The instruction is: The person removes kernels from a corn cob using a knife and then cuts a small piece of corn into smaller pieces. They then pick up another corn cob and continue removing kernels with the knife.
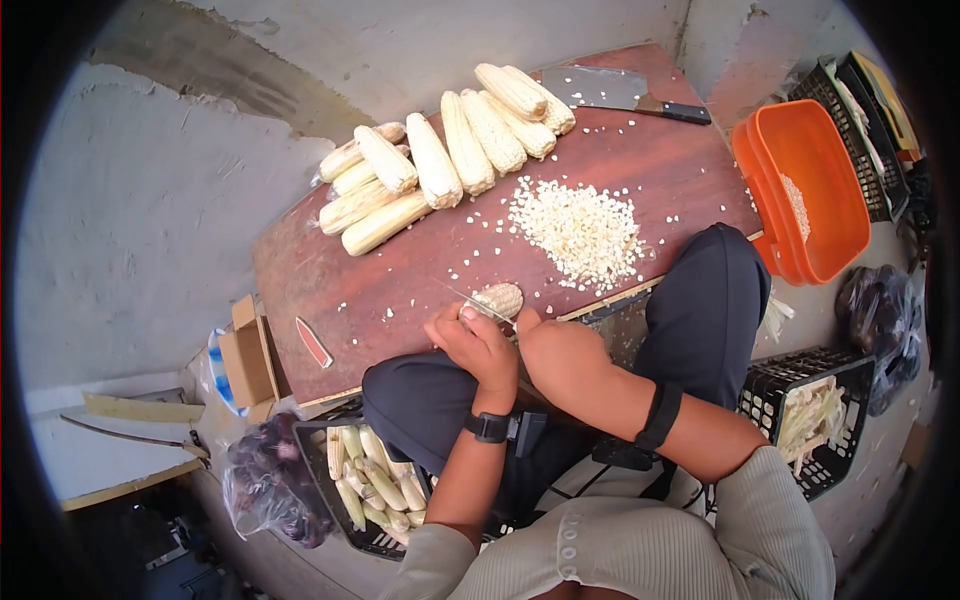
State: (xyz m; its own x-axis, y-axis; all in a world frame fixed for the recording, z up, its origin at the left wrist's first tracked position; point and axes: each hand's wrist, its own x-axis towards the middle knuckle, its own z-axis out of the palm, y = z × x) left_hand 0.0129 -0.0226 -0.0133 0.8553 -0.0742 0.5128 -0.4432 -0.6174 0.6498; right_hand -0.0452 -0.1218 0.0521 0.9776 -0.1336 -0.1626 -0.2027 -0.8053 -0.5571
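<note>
My left hand is closed around an ear of corn at the front edge of the reddish-brown table. My right hand is closed on a thin knife, its handle mostly hidden in the fist. The narrow blade lies across the near side of the ear and points to the upper left. Just beyond my hands, a pile of loose white kernels spreads over the table. Farther back lie several whole husked ears, some stacked on others.
A cleaver with a black handle lies at the back. An orange tub holding kernels stands right. Black crates hold corn ears on the left and husks on the right. A small red-and-white piece lies at the table's left.
</note>
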